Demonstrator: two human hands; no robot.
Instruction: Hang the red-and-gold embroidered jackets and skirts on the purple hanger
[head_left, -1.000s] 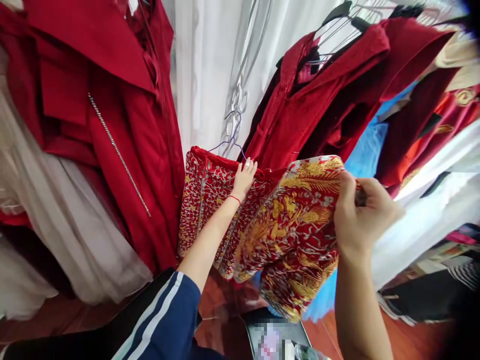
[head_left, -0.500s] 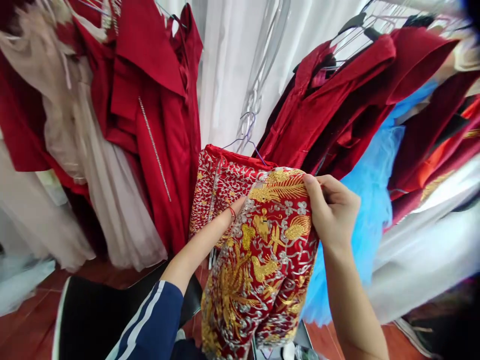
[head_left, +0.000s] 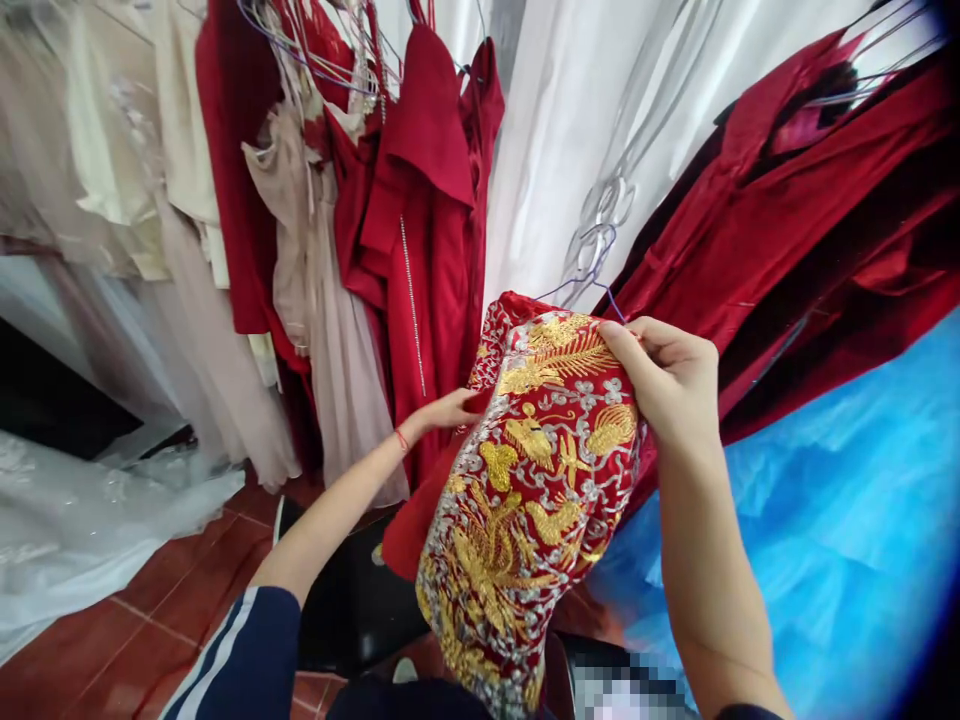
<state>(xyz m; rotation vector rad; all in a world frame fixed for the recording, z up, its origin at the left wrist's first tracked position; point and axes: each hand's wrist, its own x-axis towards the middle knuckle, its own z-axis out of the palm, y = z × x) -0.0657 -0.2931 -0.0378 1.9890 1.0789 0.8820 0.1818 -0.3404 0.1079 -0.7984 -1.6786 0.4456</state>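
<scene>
A red skirt [head_left: 525, 480] with dense gold and silver embroidery hangs in front of me from a thin purple wire hanger [head_left: 596, 275]. My right hand [head_left: 667, 385] pinches its upper right edge, thumb in front and fingers bent behind. On the other side, my left hand [head_left: 450, 408] is closed on a layer of the skirt beside the embroidered front panel; its fingertips are partly hidden by the cloth. Below that hand, the plain red lining [head_left: 424, 520] shows along the panel's left edge.
Red dresses [head_left: 427, 200] and pale gowns [head_left: 322, 240] hang at left. Dark red velvet garments [head_left: 795, 240] and blue tulle [head_left: 832, 500] are at right. White curtain [head_left: 555, 130] hangs behind. A black seat [head_left: 360, 600] stands below, on red floor tiles [head_left: 165, 590].
My left hand has drawn out leftward from behind the embroidered panel, and the red lining now shows there. My right hand keeps its hold. The view has turned left.
</scene>
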